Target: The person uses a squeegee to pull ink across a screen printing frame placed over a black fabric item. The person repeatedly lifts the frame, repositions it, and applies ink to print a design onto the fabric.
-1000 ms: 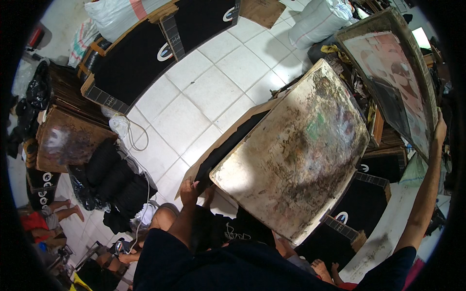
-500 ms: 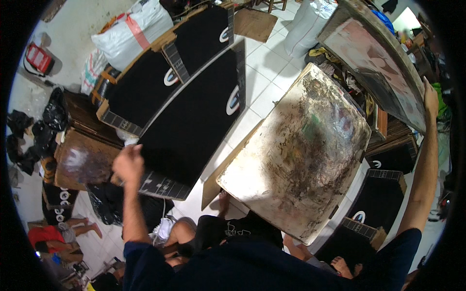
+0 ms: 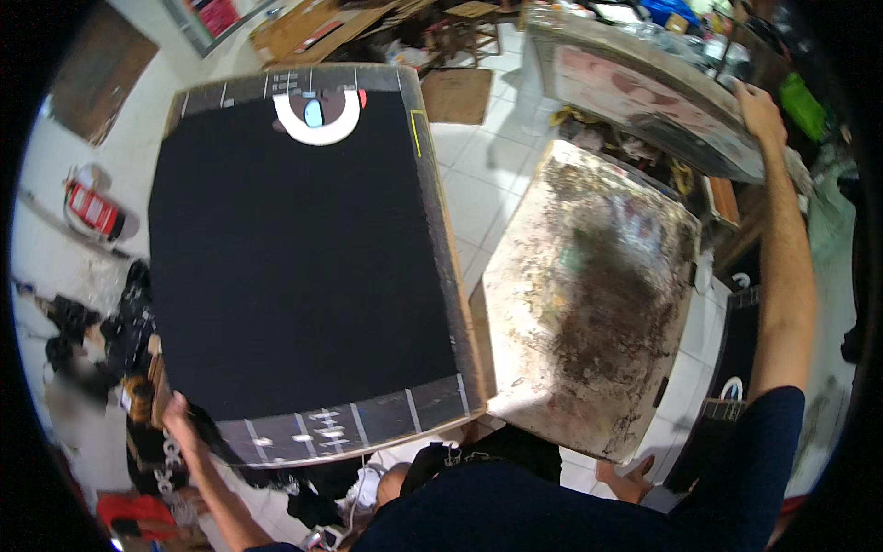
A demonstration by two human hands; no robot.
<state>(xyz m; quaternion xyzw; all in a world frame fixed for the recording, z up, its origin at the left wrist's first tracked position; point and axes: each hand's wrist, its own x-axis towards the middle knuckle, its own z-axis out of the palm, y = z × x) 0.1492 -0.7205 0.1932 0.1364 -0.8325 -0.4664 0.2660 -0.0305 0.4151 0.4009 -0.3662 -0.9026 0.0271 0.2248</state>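
Observation:
My left hand (image 3: 178, 416) grips the lower left corner of a large black board (image 3: 294, 248) with a wooden rim, white markings and a white ring near its far end. The board is lifted and tilted in front of me, filling the middle of the view. My right hand (image 3: 760, 110) reaches up to the far right and rests on the edge of a stained, paint-smeared panel (image 3: 644, 97). Between the two stands a worn, mottled table top (image 3: 598, 304), below and to the right of the black board.
White floor tiles (image 3: 478, 198) show between the board and the table. A red extinguisher (image 3: 94, 210) lies at the left by a wall. Dark clothes (image 3: 133, 313) pile up at the left, more black boards (image 3: 736, 368) lie at the right, and cardboard (image 3: 322, 23) is stacked at the back.
My left hand has taken a black board off the stack on the left and swung it up toward me. My right hand stays on the far panel.

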